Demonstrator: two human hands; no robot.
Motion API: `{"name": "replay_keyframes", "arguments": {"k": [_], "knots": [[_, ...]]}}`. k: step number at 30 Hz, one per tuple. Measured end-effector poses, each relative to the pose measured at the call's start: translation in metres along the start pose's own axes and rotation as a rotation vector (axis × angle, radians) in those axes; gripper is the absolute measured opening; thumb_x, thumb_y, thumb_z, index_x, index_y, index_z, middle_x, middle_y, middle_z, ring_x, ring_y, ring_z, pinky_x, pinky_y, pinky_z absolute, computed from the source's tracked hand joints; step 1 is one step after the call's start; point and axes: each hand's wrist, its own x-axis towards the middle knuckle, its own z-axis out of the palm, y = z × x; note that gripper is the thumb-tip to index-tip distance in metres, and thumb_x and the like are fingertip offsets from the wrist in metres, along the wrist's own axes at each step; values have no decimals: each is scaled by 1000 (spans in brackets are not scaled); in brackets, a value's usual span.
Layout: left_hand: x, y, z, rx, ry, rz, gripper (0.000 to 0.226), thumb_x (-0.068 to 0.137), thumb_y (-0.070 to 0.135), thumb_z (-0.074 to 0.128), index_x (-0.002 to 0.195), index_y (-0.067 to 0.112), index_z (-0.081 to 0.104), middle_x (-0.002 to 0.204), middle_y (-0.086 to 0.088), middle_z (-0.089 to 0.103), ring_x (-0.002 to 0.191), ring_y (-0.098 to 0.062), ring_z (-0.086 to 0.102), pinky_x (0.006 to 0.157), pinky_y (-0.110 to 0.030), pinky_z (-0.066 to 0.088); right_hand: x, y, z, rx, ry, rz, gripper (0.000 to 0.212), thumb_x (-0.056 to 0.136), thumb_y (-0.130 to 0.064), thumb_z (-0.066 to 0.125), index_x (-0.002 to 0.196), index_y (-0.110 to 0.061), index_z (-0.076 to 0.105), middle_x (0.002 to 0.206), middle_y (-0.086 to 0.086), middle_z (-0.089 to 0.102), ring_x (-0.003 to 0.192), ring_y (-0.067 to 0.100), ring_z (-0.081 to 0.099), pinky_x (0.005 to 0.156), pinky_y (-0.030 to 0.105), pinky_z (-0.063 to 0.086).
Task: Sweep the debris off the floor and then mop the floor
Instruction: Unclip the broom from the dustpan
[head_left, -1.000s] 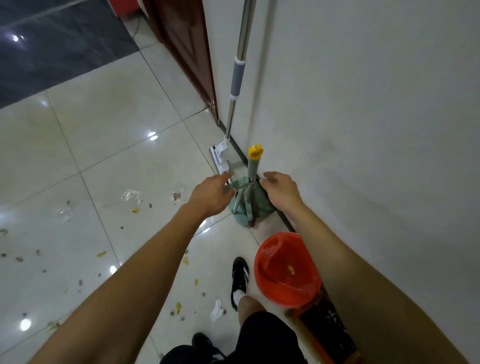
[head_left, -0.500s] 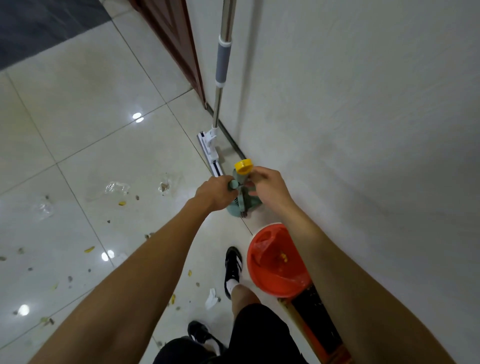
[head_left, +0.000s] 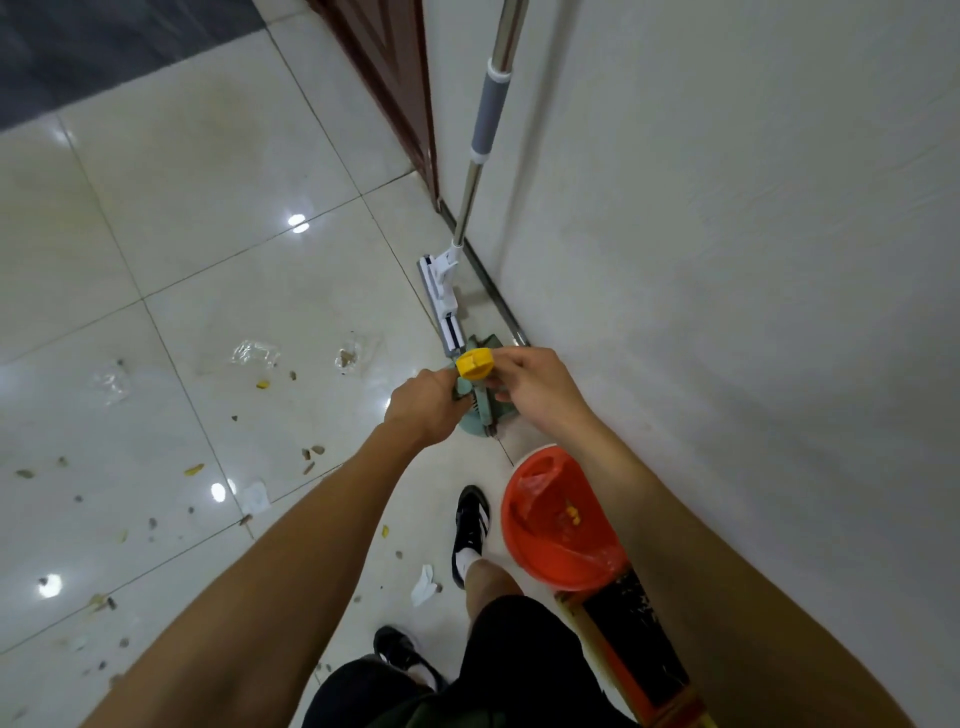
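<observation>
Gripping teal plastic broom-and-dustpan set (head_left: 480, 410) by its yellow-capped handles: left hand (head_left: 423, 408) curled round one, right hand (head_left: 535, 392) pinching beside cap. Steel mop (head_left: 470, 208) beyond grip, at wall. Debris (head_left: 311, 454) left of grip on floor.

The broom and dustpan set (head_left: 480, 402) stood upright by the wall, pale green with a yellow cap (head_left: 474, 362) on top of its handle; my left hand (head_left: 423, 410) gripped it from one side and my right hand (head_left: 540, 392) from the other; the mop (head_left: 470, 197) leaned against the wall just beyond, its flat white head (head_left: 441, 301) on the tiles; debris (head_left: 311, 453) lay scattered over the glossy floor (head_left: 182, 208) to my left.
</observation>
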Motion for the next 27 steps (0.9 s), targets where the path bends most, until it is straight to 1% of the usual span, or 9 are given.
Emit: {"name": "replay_keyframes", "arguments": {"k": [4,9,11,13,16,18,20,22,27], "knots": [[-29,-19,4,-11,74,-28,30,98,42,53,117,20,59,108,-8,69,90,-30,65,74,-39,54,-23,-10,18,-73,-32,-29,36,84,-50,59,88,-20,78,82,-2,75,87,19,71,88,50,56],[-76,-53,15,-20,130,-19,33,97,48,53,114,22,63,102,-7,69,84,-29,65,75,-41,57,-67,-19,48,-113,-82,-62,64,68,-64,49,83,-7,74,82,10,73,85,28,70,85,48,57],[-100,-65,19,-14,157,-16,33,96,46,52,113,21,64,101,-10,68,85,-32,64,74,-41,55,-87,-19,63,-105,-101,-70,60,70,-63,52,81,-7,73,75,6,72,75,25,68,80,44,56],[-126,-76,25,-24,172,-18,31,97,42,53,113,19,64,100,-13,67,88,-36,64,74,-41,53,-108,-17,80,-110,-102,-83,50,80,-55,60,75,-6,72,64,4,65,64,15,58,72,42,53],[-168,-93,36,26,194,-6,31,98,43,49,122,25,60,97,-14,68,86,-37,64,74,-42,54,-140,-10,108,-136,-126,-90,40,90,-43,66,75,-7,73,68,13,66,65,14,59,73,44,55],[-195,-105,42,97,192,-6,34,99,37,47,130,26,55,102,-14,68,89,-37,65,74,-39,52,-163,-7,127,-109,-154,-55,35,90,-40,68,76,-8,73,65,6,65,67,15,62,73,44,59],[-222,-117,50,176,173,11,36,98,28,49,133,21,54,109,-16,68,96,-38,65,76,-39,49,-185,-5,148,-84,-193,12,33,89,-34,72,88,-1,71,69,0,64,66,13,62,59,32,59],[-247,-131,60,233,193,15,31,97,26,50,125,16,58,110,-16,68,98,-37,65,78,-40,50,-208,-5,168,-96,-242,83,33,88,-31,74,100,-1,70,78,0,66,66,11,63,49,20,50],[-304,-173,92,231,312,42,26,99,35,47,121,23,55,102,-11,71,88,-36,67,72,-40,53,-263,5,210,-66,-405,240,32,90,-30,71,114,-8,69,91,7,70,75,19,66,64,30,60]]}}
